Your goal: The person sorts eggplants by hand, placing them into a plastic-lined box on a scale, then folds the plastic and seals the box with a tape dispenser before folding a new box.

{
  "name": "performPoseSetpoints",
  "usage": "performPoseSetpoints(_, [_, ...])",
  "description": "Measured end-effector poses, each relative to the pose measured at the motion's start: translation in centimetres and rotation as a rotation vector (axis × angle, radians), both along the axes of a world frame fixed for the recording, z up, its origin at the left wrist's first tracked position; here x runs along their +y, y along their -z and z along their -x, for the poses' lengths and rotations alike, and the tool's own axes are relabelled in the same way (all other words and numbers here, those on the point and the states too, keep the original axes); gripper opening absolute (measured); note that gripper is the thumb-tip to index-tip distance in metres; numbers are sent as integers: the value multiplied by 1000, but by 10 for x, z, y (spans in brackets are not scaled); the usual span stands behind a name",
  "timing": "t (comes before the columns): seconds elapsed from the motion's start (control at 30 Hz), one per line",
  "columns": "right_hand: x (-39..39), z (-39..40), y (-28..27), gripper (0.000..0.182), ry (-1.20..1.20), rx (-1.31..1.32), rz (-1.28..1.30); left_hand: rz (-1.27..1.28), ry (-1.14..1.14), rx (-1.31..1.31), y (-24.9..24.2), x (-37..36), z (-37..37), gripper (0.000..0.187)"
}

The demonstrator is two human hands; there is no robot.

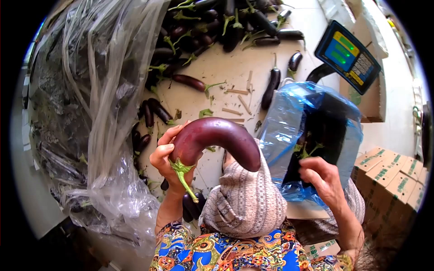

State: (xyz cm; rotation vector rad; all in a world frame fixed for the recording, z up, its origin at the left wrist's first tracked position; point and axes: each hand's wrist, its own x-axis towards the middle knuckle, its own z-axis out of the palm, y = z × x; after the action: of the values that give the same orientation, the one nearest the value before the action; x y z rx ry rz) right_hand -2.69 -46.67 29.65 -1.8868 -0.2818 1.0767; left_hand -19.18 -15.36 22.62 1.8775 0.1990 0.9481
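My left hand (165,156) is wrapped round the stem end of a large, curved purple eggplant (217,128), its green stem hanging down past the palm. The eggplant arches over my knee, its free end pointing right. Over the near side of a box lined with a blue plastic bag (278,131), my right hand (322,176) is closed with the fingers curled. Whatever it may hold is hidden. Just beyond those fingers, dark eggplants with green stems (312,149) lie inside the bag, mostly in shadow.
A heap of eggplants (233,34) covers the floor ahead, with loose ones nearer. Clear plastic sheeting (101,90) hangs on the left. A scale display (348,56) with green digits stands behind the lined box. Stacked cardboard boxes (389,176) are at right. Wooden or cardboard strips (244,104) litter the floor.
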Motion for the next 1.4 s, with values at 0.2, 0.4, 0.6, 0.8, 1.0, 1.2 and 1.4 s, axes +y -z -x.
performPoseSetpoints(0.2, [71,-21,-17,66,112,613,-440,-157,192,-120,-8,-34,-68,62])
performPoseSetpoints(0.4, [28,-35,-15,73,263,425,-418,925,708,270,0,-17,-75,64])
performPoseSetpoints(0.6, [-1,-33,-2,75,228,348,-468,668,792,696,-32,-44,-112,73])
performPoseSetpoints(0.8, [-33,-27,-4,78,266,216,-492,451,884,662,-42,-62,-121,70])
performPoseSetpoints(1.0, [-68,-28,-11,66,393,491,-492,227,847,503,-41,-79,-123,66])
performPoseSetpoints(1.2, [-83,-22,-3,50,401,532,-471,-391,813,150,-41,-89,-136,64])
performPoseSetpoints(1.4, [-91,-21,6,45,418,526,-471,-417,791,207,-36,-93,-134,66])
